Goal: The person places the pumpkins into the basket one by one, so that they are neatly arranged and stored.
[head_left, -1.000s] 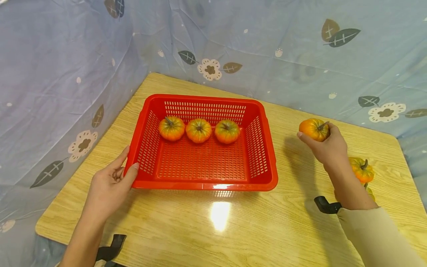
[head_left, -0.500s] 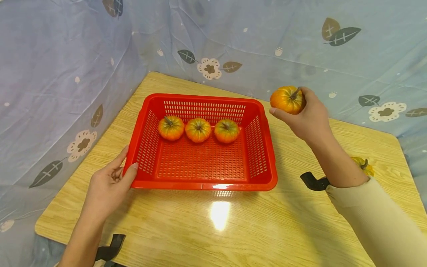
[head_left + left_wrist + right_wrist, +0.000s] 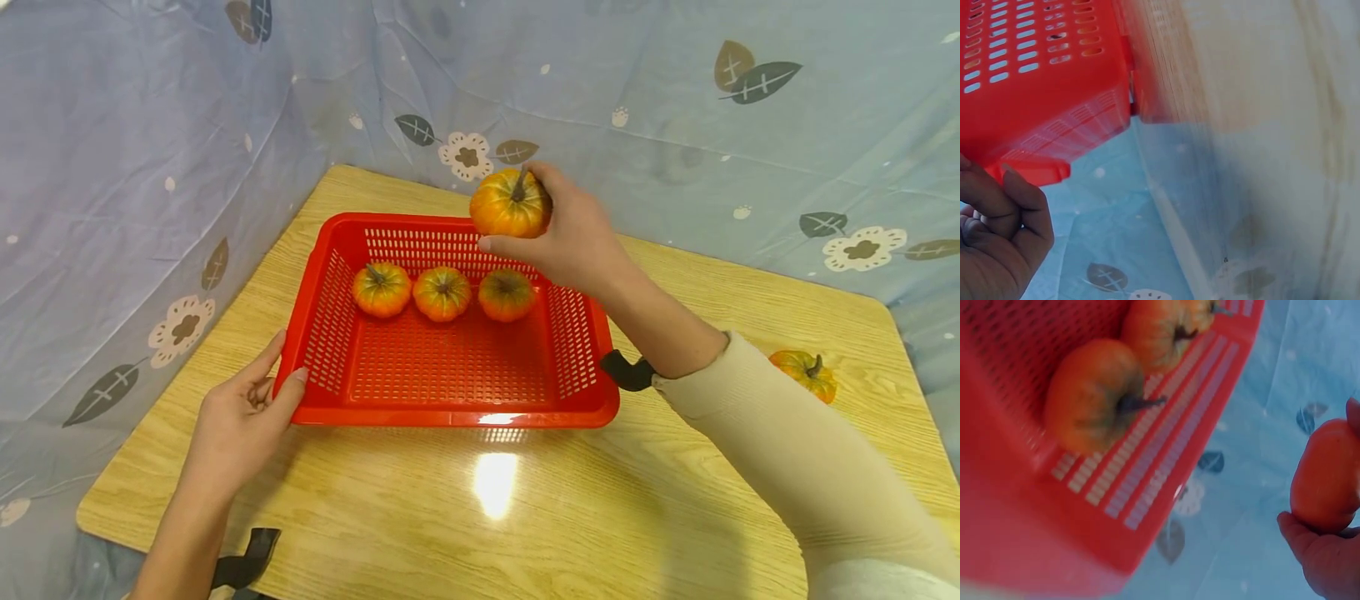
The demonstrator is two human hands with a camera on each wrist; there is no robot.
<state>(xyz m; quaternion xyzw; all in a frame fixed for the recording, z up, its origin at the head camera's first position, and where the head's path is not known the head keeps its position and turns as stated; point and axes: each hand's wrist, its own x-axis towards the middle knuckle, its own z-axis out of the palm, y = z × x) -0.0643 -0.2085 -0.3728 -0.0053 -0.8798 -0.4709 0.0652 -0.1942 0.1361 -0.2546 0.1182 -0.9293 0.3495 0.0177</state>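
My right hand (image 3: 577, 237) grips a small orange pumpkin (image 3: 510, 204), thumb below its front side and fingers behind the stem, above the back rim of a red plastic basket (image 3: 450, 418). In the right wrist view the same pumpkin (image 3: 1325, 478) is at the right edge, between thumb and fingers. Three pumpkins stand in a row along the basket's back: a left one (image 3: 382, 290), a middle one (image 3: 442, 294) and a right one (image 3: 507, 295) in shade. My left hand (image 3: 240, 421) pinches the basket's left rim, thumb on top; its curled fingers (image 3: 1029, 209) show under the rim in the left wrist view.
Another pumpkin (image 3: 804, 373) lies at the right on the wooden table (image 3: 420, 508), beyond my right sleeve (image 3: 795, 450). A patterned cloth curtain (image 3: 660, 108) hangs close behind and to the left of the table. Black straps (image 3: 628, 371) sit at my wrists.
My right hand has carried its pumpkin up and left, from the table's right side to over the basket's back rim. The left hand and basket have stayed nearly still.
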